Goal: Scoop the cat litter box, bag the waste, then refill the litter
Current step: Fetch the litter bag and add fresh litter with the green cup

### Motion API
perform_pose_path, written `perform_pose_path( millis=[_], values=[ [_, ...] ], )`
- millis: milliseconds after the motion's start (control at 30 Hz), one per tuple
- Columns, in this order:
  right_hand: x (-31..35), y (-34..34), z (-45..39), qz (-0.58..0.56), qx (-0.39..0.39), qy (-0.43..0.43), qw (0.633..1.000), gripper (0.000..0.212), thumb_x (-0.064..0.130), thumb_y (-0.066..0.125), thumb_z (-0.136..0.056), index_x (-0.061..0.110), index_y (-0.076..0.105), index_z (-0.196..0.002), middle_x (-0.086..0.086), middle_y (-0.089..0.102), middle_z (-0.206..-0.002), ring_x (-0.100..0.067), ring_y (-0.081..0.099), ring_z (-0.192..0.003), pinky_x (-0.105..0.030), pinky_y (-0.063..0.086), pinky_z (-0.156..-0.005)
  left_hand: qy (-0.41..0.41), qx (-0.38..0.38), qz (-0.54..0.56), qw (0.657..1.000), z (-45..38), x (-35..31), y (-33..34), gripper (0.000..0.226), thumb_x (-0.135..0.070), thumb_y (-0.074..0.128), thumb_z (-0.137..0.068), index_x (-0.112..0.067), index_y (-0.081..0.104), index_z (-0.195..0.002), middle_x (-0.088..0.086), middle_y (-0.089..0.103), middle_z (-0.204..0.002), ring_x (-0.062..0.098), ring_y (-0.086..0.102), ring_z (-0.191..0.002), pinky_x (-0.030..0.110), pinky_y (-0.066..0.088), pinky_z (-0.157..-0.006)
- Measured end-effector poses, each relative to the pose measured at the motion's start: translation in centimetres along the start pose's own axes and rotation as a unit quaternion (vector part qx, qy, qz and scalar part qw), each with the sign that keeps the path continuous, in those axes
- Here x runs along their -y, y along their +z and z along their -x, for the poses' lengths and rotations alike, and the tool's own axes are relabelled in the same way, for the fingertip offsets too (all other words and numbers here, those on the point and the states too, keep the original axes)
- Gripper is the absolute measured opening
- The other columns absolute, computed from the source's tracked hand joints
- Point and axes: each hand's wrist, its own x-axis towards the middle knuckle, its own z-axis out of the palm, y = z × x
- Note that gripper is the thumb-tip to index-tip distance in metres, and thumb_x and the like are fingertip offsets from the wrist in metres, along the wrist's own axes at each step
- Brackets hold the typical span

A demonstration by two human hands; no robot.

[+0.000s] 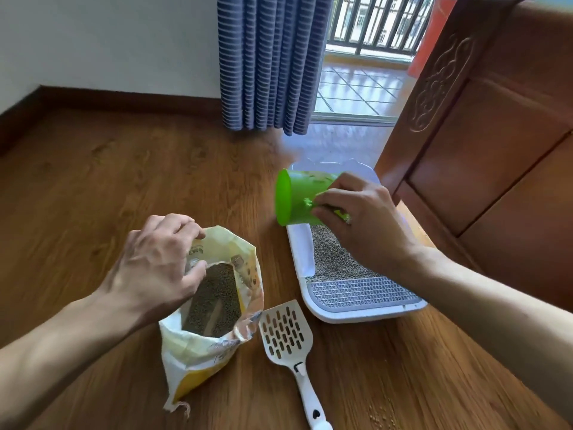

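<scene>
An open yellow and white litter bag (pixel 214 352) stands on the wooden floor, dark granules showing inside. My left hand (pixel 158 262) grips its upper rim. To the right lies a white litter box (pixel 353 311) holding grey litter (pixel 331 259), with a grey grid step at its near end. My right hand (pixel 362 218) holds a green cup (pixel 294 197) tipped on its side over the box's left wall, its base facing left. A white slotted scoop (pixel 288 336) lies on the floor between bag and box, handle toward me.
A carved wooden furniture panel (pixel 483 128) rises right behind the box. A blue striped curtain (pixel 269 63) hangs at the back beside an open balcony doorway. Some spilled granules (pixel 383 412) lie on the floor at the lower right.
</scene>
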Motion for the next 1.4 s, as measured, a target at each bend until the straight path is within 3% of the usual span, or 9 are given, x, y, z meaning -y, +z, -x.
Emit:
perform_pose_path(
  millis=[233, 367, 533, 767, 967, 1133, 1300, 1400],
  values=[
    [6.3, 2.7, -1.8, -0.152, -0.02, 0.082, 0.985, 0.009, 0.027, 0.071, -0.086, 0.02, 0.077, -0.084, 0.005, 0.06, -0.072, -0.003, 0.052, -0.063, -0.013, 0.037, -0.063, -0.027, -0.008, -0.006, 1.0, 1.9, 1.8, -1.5, 0.05, -0.055, 0.044, -0.074, -0.021, 0.067, -0.103, 0.002, 0.065, -0.112, 0.031, 0.06, -0.101, 0.045, 0.051, -0.075],
    [7.8, 4.7, -1.2, -0.207, -0.004, 0.148, 0.967, 0.021, 0.039, 0.066, -0.085, 0.021, 0.076, -0.081, 0.003, 0.068, -0.07, -0.013, 0.066, -0.066, -0.037, 0.055, -0.065, -0.046, -0.012, 0.002, 0.999, 2.8, 2.4, -1.7, 0.047, -0.055, 0.042, -0.072, -0.022, 0.063, -0.099, 0.001, 0.063, -0.109, 0.033, 0.06, -0.097, 0.044, 0.05, -0.074],
    [9.2, 5.8, 0.4, -0.255, 0.023, 0.198, 0.946, 0.02, 0.027, 0.071, -0.088, 0.014, 0.072, -0.072, 0.002, 0.069, -0.057, -0.01, 0.069, -0.055, -0.039, 0.057, -0.061, -0.064, 0.009, -0.008, 0.998, 3.5, 3.0, -1.2, 0.058, -0.061, 0.035, -0.074, -0.022, 0.065, -0.105, 0.0, 0.061, -0.119, 0.03, 0.057, -0.107, 0.045, 0.048, -0.081],
    [9.6, 8.3, 1.9, -0.271, 0.103, 0.275, 0.917, 0.027, 0.023, 0.071, -0.088, 0.009, 0.067, -0.065, 0.004, 0.06, -0.046, -0.013, 0.07, -0.052, -0.04, 0.059, -0.057, -0.085, 0.041, 0.006, 0.996, 4.0, 2.8, 0.1, 0.04, -0.043, 0.056, -0.083, -0.024, 0.06, -0.118, -0.003, 0.058, -0.121, 0.024, 0.057, -0.106, 0.041, 0.051, -0.087],
    [9.0, 10.8, 2.4, -0.266, 0.149, 0.32, 0.897, 0.027, 0.023, 0.068, -0.091, 0.008, 0.065, -0.069, 0.0, 0.063, -0.05, -0.011, 0.071, -0.053, -0.017, 0.044, -0.044, -0.065, 0.059, 0.024, 0.996, 4.5, 2.4, 1.6, 0.04, -0.041, 0.051, -0.09, -0.03, 0.052, -0.129, -0.003, 0.06, -0.107, 0.02, 0.06, -0.1, 0.035, 0.052, -0.082],
    [8.8, 12.2, 2.0, -0.273, 0.179, 0.342, 0.881, 0.027, 0.023, 0.067, -0.092, 0.004, 0.065, -0.073, -0.007, 0.067, -0.061, -0.011, 0.071, -0.052, -0.018, 0.046, -0.042, -0.073, 0.056, 0.019, 0.996, 4.6, 2.6, 2.2, 0.036, -0.041, 0.05, -0.091, -0.03, 0.054, -0.125, -0.003, 0.062, -0.103, 0.022, 0.063, -0.096, 0.033, 0.051, -0.077],
    [8.6, 14.3, 2.4, -0.266, 0.197, 0.338, 0.881, 0.026, 0.023, 0.068, -0.092, 0.005, 0.065, -0.073, 0.004, 0.059, -0.051, -0.014, 0.071, -0.055, -0.027, 0.054, -0.051, -0.081, 0.045, 0.026, 0.995, 4.4, 3.0, 2.5, 0.033, -0.04, 0.051, -0.09, -0.027, 0.058, -0.12, -0.002, 0.062, -0.099, 0.025, 0.065, -0.091, 0.035, 0.053, -0.074],
    [8.2, 15.8, 2.9, -0.25, 0.234, 0.345, 0.874, 0.027, 0.027, 0.069, -0.091, 0.011, 0.063, -0.07, 0.001, 0.065, -0.058, -0.014, 0.072, -0.058, -0.03, 0.058, -0.057, -0.082, 0.037, 0.037, 0.995, 4.2, 3.1, 2.7, 0.032, -0.04, 0.052, -0.09, -0.027, 0.059, -0.119, -0.003, 0.062, -0.099, 0.024, 0.064, -0.09, 0.035, 0.053, -0.074]
  ],
)
